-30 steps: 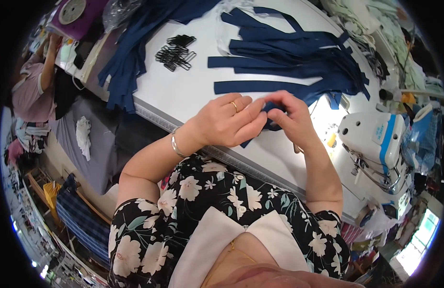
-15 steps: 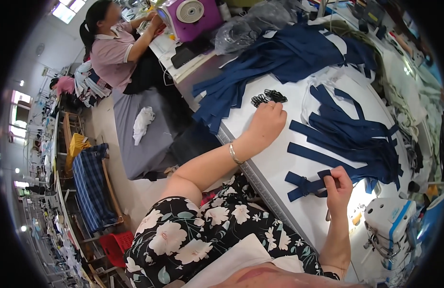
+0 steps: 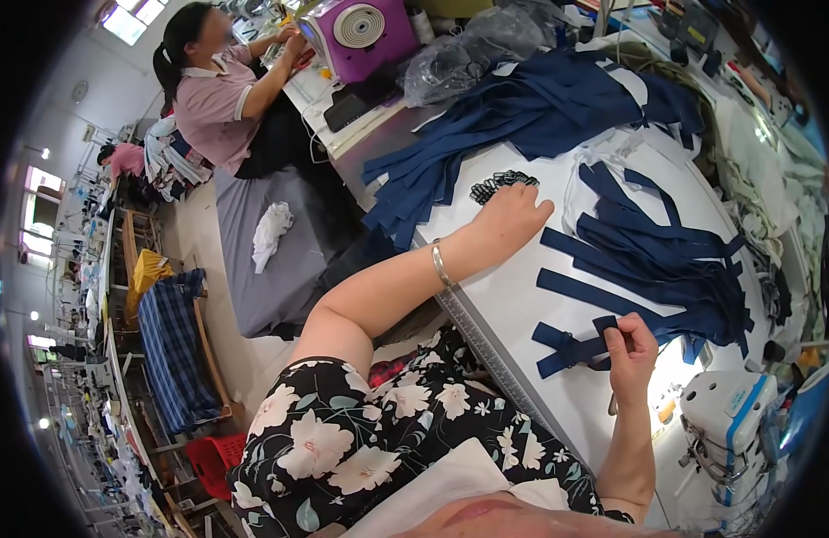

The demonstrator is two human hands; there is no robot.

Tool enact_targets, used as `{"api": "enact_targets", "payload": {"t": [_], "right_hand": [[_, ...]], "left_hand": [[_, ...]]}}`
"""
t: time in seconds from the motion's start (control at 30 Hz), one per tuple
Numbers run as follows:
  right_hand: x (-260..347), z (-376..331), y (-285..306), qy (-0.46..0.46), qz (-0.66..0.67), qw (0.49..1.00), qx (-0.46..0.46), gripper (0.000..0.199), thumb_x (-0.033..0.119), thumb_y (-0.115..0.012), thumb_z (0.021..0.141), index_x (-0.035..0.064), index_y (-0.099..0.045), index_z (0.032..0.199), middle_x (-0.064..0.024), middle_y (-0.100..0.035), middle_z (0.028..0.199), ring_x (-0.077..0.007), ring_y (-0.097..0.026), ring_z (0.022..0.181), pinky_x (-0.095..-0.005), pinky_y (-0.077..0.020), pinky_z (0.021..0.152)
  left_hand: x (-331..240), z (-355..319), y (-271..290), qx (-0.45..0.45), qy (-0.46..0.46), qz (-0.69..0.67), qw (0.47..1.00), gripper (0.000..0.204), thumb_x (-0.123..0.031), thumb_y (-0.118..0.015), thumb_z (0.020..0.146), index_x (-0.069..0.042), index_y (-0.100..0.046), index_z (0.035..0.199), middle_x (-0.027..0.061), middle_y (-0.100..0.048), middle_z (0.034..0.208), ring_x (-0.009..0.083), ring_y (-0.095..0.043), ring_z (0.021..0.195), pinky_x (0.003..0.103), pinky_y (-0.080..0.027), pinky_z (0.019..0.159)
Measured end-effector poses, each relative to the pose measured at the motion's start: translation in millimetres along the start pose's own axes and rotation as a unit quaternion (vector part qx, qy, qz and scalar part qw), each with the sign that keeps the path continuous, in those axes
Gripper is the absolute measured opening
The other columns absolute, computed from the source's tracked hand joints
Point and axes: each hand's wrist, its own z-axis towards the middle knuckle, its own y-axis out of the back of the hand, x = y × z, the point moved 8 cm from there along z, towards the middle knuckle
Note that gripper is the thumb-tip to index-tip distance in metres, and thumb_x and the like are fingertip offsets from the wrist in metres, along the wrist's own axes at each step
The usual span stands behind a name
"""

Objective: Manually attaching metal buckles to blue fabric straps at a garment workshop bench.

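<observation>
My left hand (image 3: 509, 222) reaches over a small pile of black buckle-like pieces (image 3: 497, 186) on the white tabletop. Its thumb stands apart from the fingers, whose tips are partly hidden against the pile, and nothing shows in its grasp. Lower right, my right hand (image 3: 634, 345) pinches a folded navy fabric strip (image 3: 553, 350) between thumb and fingers. A small dark piece, too small to make out well, sits where the strip crosses itself. Several loose navy strips (image 3: 652, 260) lie just beyond my right hand.
A larger heap of navy strips (image 3: 540, 103) covers the far side of the table. A white and blue sewing machine (image 3: 728, 408) stands at the right, beside a bright lamp glow. A metal ruler (image 3: 495, 359) runs along the near edge. A co-worker (image 3: 217, 103) sits far left.
My left hand has shifted slightly right over the black pile, and its thumb has spread away from the fingers. My right hand stays with the strip.
</observation>
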Motion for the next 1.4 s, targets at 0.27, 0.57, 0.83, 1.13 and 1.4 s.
{"api": "enact_targets", "payload": {"t": [0.27, 0.57, 0.83, 1.13, 1.4], "right_hand": [[0, 1, 3, -0.005, -0.006, 0.999, -0.034, 0.008, 0.002, -0.065, 0.087, 0.0011, -0.058, 0.083, 0.0, -0.05, 0.074, -0.007, -0.042, 0.063, -0.0202, -0.0322, 0.057], [0, 3, 4, -0.005, -0.002, 0.999, -0.036, 0.007, 0.001, -0.065, 0.085, 0.0007, -0.058, 0.083, -0.0015, -0.051, 0.074, -0.0076, -0.044, 0.063, -0.0206, -0.0338, 0.057], [-2, 3, 13, -0.001, 0.009, 0.998, -0.056, 0.007, -0.001, -0.065, 0.084, 0.0002, -0.058, 0.085, -0.002, -0.052, 0.076, -0.008, -0.044, 0.065, -0.0207, -0.0343, 0.058], [3, 0, -2, 0.039, 0.076, 0.994, -0.061, 0.014, -0.008, -0.066, 0.08, 0.0, -0.062, 0.09, -0.0069, -0.063, 0.093, -0.0101, -0.057, 0.076, -0.0202, -0.0445, 0.064], [5, -7, 15, 0.019, 0.057, 0.984, -0.168, 0.011, -0.005, -0.066, 0.083, -0.0004, -0.06, 0.091, -0.0034, -0.062, 0.087, -0.0058, -0.053, 0.07, -0.0196, -0.0443, 0.061]], "left_hand": [[22, 9, -7, 0.086, 0.049, -0.063, 0.993, 0.021, -0.005, -0.062, 0.082, -0.013, -0.059, 0.101, 0.0098, -0.058, 0.089, 0.0281, -0.057, 0.092, 0.042, -0.039, 0.083], [23, 5, -5, 0.048, 0.013, -0.132, 0.99, 0.016, -0.005, -0.067, 0.078, -0.013, -0.065, 0.092, 0.0041, -0.057, 0.086, 0.0246, -0.054, 0.092, 0.039, -0.035, 0.087], [-6, 15, 34, -0.057, 0.015, -0.257, 0.965, 0.013, -0.001, -0.068, 0.076, -0.01, -0.066, 0.085, 0.006, -0.057, 0.085, 0.0258, -0.055, 0.089, 0.037, -0.039, 0.083], [-110, -15, -5, -0.011, 0.18, -0.71, 0.681, 0.01, 0.001, -0.064, 0.087, -0.002, -0.066, 0.097, 0.0016, -0.062, 0.087, 0.0071, -0.057, 0.076, 0.022, -0.047, 0.066], [-126, -29, -35, 0.044, 0.257, -0.712, 0.652, 0.01, -0.01, -0.059, 0.095, -0.001, -0.056, 0.094, -0.0001, -0.059, 0.08, 0.0055, -0.05, 0.068, 0.021, -0.043, 0.061]]}}
